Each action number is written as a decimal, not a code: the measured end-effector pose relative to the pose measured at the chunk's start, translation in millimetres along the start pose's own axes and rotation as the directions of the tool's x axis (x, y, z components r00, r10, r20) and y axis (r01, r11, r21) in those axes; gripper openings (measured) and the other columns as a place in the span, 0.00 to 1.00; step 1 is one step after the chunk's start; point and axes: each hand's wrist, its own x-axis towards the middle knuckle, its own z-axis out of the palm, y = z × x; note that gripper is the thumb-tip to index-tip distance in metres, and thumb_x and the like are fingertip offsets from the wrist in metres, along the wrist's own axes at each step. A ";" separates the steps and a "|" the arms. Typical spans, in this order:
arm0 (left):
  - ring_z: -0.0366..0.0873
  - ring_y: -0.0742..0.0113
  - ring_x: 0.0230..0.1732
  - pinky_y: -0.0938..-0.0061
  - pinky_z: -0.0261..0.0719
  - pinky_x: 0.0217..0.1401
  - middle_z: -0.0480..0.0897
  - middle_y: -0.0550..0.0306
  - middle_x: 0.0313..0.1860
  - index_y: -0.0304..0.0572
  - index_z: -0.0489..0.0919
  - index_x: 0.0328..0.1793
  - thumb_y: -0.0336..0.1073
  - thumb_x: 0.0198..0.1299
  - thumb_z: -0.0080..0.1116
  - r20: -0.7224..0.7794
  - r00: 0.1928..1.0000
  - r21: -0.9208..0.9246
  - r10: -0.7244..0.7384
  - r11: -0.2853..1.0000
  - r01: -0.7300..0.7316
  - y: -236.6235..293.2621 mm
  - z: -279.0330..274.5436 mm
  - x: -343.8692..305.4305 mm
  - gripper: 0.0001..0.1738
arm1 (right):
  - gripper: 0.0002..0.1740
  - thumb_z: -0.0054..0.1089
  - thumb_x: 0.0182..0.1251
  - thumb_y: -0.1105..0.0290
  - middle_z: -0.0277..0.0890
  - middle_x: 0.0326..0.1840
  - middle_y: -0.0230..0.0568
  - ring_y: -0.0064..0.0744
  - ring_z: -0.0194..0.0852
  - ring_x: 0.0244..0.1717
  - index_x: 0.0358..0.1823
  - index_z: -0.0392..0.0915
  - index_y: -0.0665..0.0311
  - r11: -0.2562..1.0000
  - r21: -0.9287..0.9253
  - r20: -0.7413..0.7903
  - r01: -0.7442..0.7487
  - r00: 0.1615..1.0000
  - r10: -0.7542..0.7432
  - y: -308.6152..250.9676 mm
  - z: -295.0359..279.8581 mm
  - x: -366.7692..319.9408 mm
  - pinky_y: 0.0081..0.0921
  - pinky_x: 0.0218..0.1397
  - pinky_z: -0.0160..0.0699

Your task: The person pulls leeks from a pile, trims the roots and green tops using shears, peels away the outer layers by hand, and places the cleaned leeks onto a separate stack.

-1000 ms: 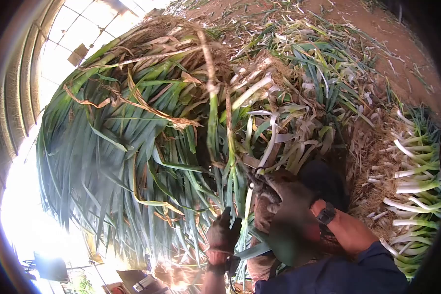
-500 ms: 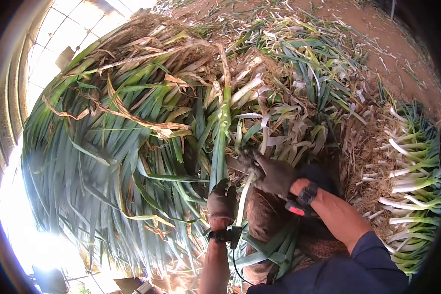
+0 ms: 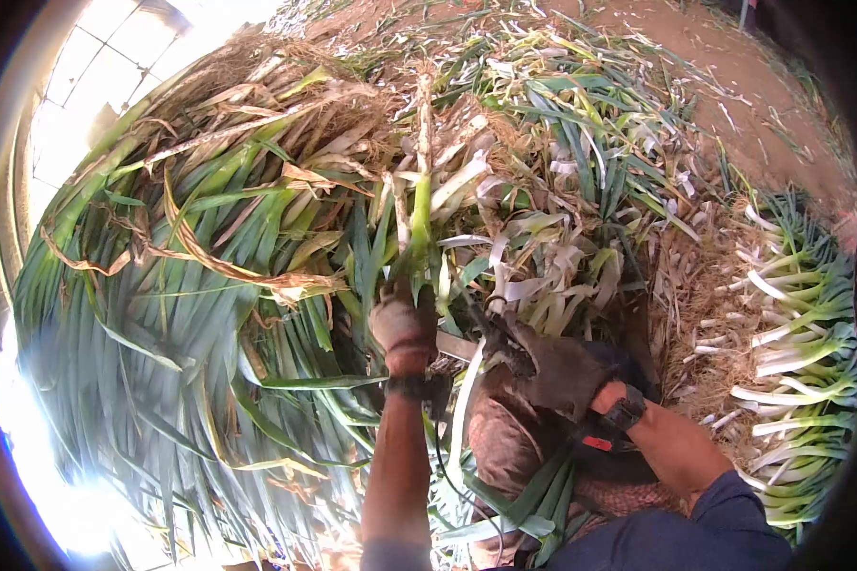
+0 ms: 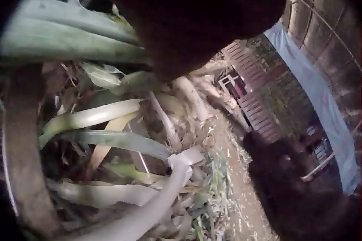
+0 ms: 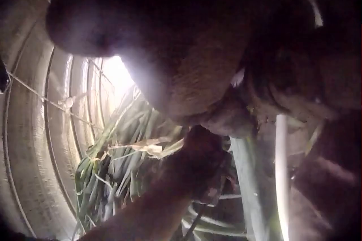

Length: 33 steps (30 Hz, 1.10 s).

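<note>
My gloved left hand (image 3: 402, 328) grips the green upper part of a long leek (image 3: 423, 152). Its brown, rooty end points away from me over the heap. In the left wrist view a broad green leaf (image 4: 73, 32) runs in beneath the dark hand. To the right, my gloved right hand (image 3: 557, 373) has its fingers curled at the top of a second leek's pale stalk (image 3: 465, 409). That white stalk (image 5: 281, 179) hangs just below the fingers in the right wrist view. A dark piece with a thin loop shows at these fingertips; its kind is unclear.
A large heap of untrimmed leeks (image 3: 190, 314) fills the left side. Stripped leaves and trimmings (image 3: 581, 124) lie behind on the earth floor (image 3: 705, 67). Cleaned white-stemmed leeks (image 3: 800, 362) lie in a row at right. A flat strip (image 3: 455, 345) lies between the hands.
My left hand has moved up and away from me, and the leek it holds has shifted right, then farther away. My right hand rose, then came back slightly, staying by the pale stalk.
</note>
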 end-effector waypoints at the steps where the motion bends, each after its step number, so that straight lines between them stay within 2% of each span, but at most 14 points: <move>1: 0.85 0.44 0.46 0.52 0.80 0.53 0.87 0.45 0.49 0.44 0.82 0.60 0.53 0.60 0.61 -0.038 0.998 0.095 0.051 0.994 -0.047 1.8 13.3 10.1 0.27 | 0.57 0.67 0.60 0.48 0.79 0.51 0.70 0.67 0.80 0.52 0.83 0.44 0.63 1.000 -0.005 -0.030 -0.021 0.999 0.021 1.9 -0.7 3.8 0.50 0.57 0.78; 2: 0.85 0.45 0.46 0.51 0.80 0.53 0.87 0.45 0.50 0.45 0.81 0.61 0.53 0.60 0.61 -0.073 0.992 0.191 0.106 0.977 -0.090 6.6 19.9 21.5 0.28 | 0.58 0.68 0.60 0.48 0.78 0.54 0.69 0.66 0.79 0.54 0.83 0.43 0.63 0.999 -0.011 -0.063 -0.041 0.997 0.040 2.4 -2.7 6.7 0.49 0.59 0.78; 5: 0.83 0.44 0.53 0.53 0.71 0.65 0.84 0.48 0.58 0.50 0.79 0.62 0.64 0.55 0.61 0.166 0.985 0.275 0.048 0.957 -0.093 17.2 33.6 50.0 0.35 | 0.58 0.69 0.60 0.49 0.77 0.57 0.68 0.66 0.79 0.56 0.83 0.44 0.63 1.000 -0.011 0.058 0.018 0.998 -0.017 -8.1 -19.3 -2.2 0.49 0.59 0.77; 9: 0.86 0.45 0.46 0.53 0.82 0.48 0.86 0.54 0.47 0.47 0.76 0.65 0.50 0.56 0.60 0.460 0.873 0.324 -0.161 0.946 0.004 13.8 46.9 71.5 0.31 | 0.58 0.69 0.60 0.49 0.78 0.56 0.67 0.64 0.79 0.55 0.83 0.43 0.63 0.999 -0.013 -0.033 0.030 0.999 -0.030 7.9 -12.4 2.5 0.49 0.59 0.77; 10: 0.87 0.43 0.43 0.53 0.84 0.42 0.88 0.50 0.43 0.48 0.77 0.62 0.44 0.54 0.59 0.296 0.953 0.270 -0.062 0.963 -0.021 16.0 42.0 61.6 0.27 | 0.58 0.69 0.60 0.49 0.78 0.55 0.67 0.64 0.80 0.55 0.83 0.43 0.63 0.998 -0.012 -0.072 0.060 0.996 -0.061 13.7 -10.9 3.6 0.50 0.59 0.77; 11: 0.87 0.43 0.44 0.53 0.84 0.44 0.88 0.49 0.43 0.49 0.78 0.61 0.44 0.54 0.59 0.340 0.937 0.199 -0.087 0.980 0.019 15.3 35.6 54.8 0.26 | 0.58 0.69 0.60 0.49 0.78 0.55 0.67 0.64 0.80 0.54 0.83 0.42 0.63 0.996 -0.013 -0.106 0.094 0.990 -0.095 15.2 -10.1 4.1 0.50 0.58 0.77; 14: 0.87 0.44 0.47 0.53 0.84 0.48 0.88 0.44 0.44 0.50 0.82 0.53 0.47 0.51 0.63 0.475 0.863 0.079 -0.170 0.985 0.150 11.8 7.4 35.3 0.23 | 0.59 0.69 0.60 0.48 0.79 0.52 0.68 0.64 0.81 0.53 0.83 0.42 0.63 1.000 -0.005 0.128 0.022 0.992 -0.021 -2.7 -16.0 3.3 0.50 0.58 0.78; 17: 0.87 0.44 0.47 0.53 0.84 0.48 0.88 0.44 0.43 0.48 0.83 0.52 0.51 0.48 0.68 0.546 0.826 -0.015 -0.140 0.984 0.177 1.2 -7.2 12.3 0.26 | 0.59 0.69 0.59 0.47 0.81 0.48 0.67 0.65 0.81 0.50 0.83 0.43 0.63 0.996 0.038 0.179 -0.080 0.981 0.072 -12.4 -14.2 9.9 0.50 0.55 0.79; 18: 0.86 0.44 0.47 0.53 0.84 0.49 0.88 0.44 0.43 0.48 0.83 0.52 0.55 0.47 0.71 0.599 0.787 0.049 -0.149 0.988 0.150 -1.7 -8.2 4.4 0.29 | 0.56 0.68 0.58 0.50 0.82 0.45 0.65 0.64 0.82 0.48 0.82 0.45 0.63 0.999 0.045 0.071 -0.009 0.997 0.005 -8.9 -7.5 11.9 0.51 0.53 0.79; 20: 0.86 0.43 0.48 0.52 0.84 0.49 0.88 0.43 0.43 0.48 0.82 0.53 0.56 0.48 0.71 0.635 0.760 -0.030 -0.136 0.979 0.200 -1.4 -16.3 -12.8 0.30 | 0.51 0.64 0.58 0.56 0.83 0.40 0.62 0.63 0.84 0.43 0.80 0.51 0.64 0.991 0.039 -0.151 0.130 0.981 -0.123 -2.7 5.8 15.7 0.54 0.49 0.81; 23: 0.86 0.42 0.47 0.52 0.84 0.49 0.88 0.42 0.44 0.46 0.80 0.58 0.59 0.50 0.71 0.666 0.744 -0.062 -0.051 0.990 0.123 -2.8 -30.0 -38.2 0.34 | 0.56 0.68 0.59 0.51 0.82 0.42 0.64 0.66 0.81 0.46 0.82 0.45 0.61 0.999 0.021 -0.001 0.045 0.999 -0.045 -10.5 -2.9 29.7 0.52 0.51 0.80; 26: 0.86 0.42 0.46 0.54 0.84 0.48 0.88 0.41 0.43 0.40 0.79 0.57 0.61 0.50 0.72 0.688 0.723 -0.118 -0.064 0.973 0.198 -1.3 -44.1 -59.4 0.37 | 0.55 0.68 0.58 0.53 0.82 0.42 0.65 0.66 0.81 0.47 0.82 0.46 0.60 0.998 -0.049 -0.097 0.038 0.994 -0.043 -14.0 -7.8 55.1 0.53 0.52 0.80; 29: 0.87 0.42 0.46 0.54 0.84 0.48 0.88 0.42 0.43 0.39 0.79 0.56 0.61 0.50 0.71 0.701 0.703 -0.132 -0.122 0.946 0.296 -11.3 -37.0 -79.6 0.37 | 0.48 0.60 0.59 0.56 0.83 0.40 0.61 0.62 0.83 0.41 0.80 0.51 0.64 0.989 -0.126 -0.225 0.073 0.969 -0.100 -19.0 -17.5 74.4 0.53 0.49 0.81; 33: 0.86 0.43 0.46 0.57 0.84 0.48 0.87 0.42 0.42 0.38 0.80 0.54 0.54 0.52 0.72 0.734 0.677 -0.163 -0.061 0.951 0.263 -8.8 -46.0 -96.7 0.31 | 0.48 0.58 0.60 0.54 0.84 0.39 0.60 0.60 0.84 0.41 0.80 0.51 0.64 0.979 -0.166 -0.197 0.117 0.969 -0.149 -16.3 -22.4 87.5 0.50 0.50 0.81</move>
